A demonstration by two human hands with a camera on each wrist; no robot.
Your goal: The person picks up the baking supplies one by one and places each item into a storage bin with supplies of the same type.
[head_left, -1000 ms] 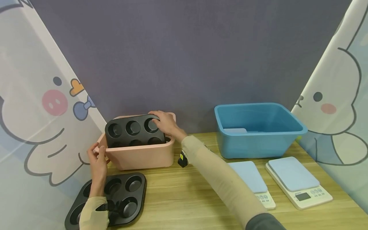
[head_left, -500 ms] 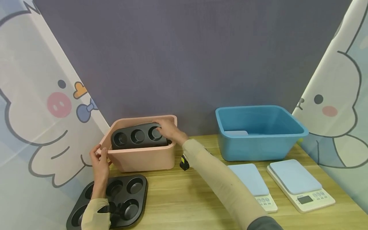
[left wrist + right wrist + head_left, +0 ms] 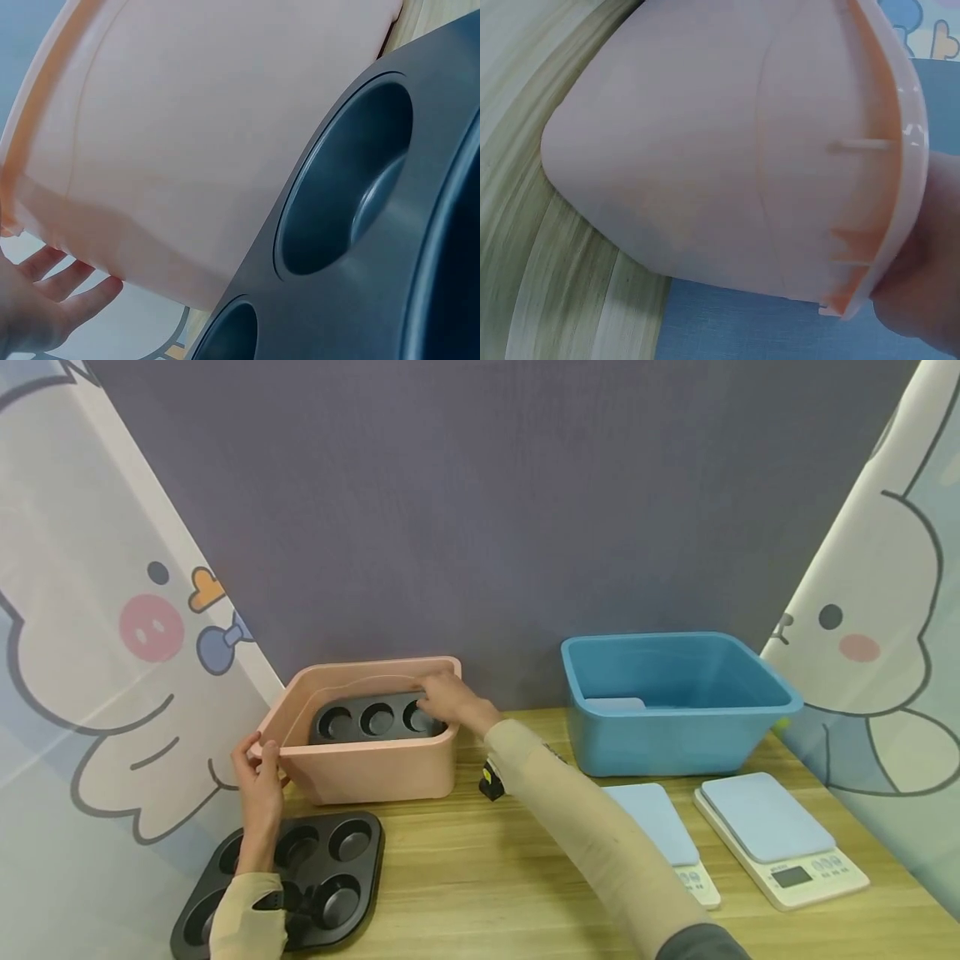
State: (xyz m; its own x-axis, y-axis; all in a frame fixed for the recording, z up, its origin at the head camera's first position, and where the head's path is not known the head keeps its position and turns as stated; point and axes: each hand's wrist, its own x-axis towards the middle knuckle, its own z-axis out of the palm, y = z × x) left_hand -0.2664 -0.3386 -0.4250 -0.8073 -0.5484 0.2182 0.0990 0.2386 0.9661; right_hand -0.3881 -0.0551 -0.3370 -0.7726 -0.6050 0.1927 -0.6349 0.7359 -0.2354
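At the left, a pink bin [image 3: 367, 772] stands on the table with a black muffin pan [image 3: 356, 720] inside it, one row of cups showing and the rest hidden behind the front wall. My right hand [image 3: 455, 703] reaches over the bin's right end and pinches the pan's upper right edge. In the right wrist view that hand [image 3: 922, 292] lies partly hidden behind the rim. My left hand [image 3: 258, 781] grips the bin's front left corner, thumb on the rim. Its fingers [image 3: 90, 301] lie along the bin's outer wall in the left wrist view.
A second muffin pan [image 3: 324, 847] lies under my left forearm, in front of the pink bin. A blue bin [image 3: 675, 743] with a pale flat thing inside stands at the right. Before it are two kitchen scales [image 3: 768, 818], one partly covered by my right sleeve.
The muffin pan in my right hand has gone down into the pink bin and slid rightward. My right hand has dropped and shifted right with it. The left hand keeps its grip.
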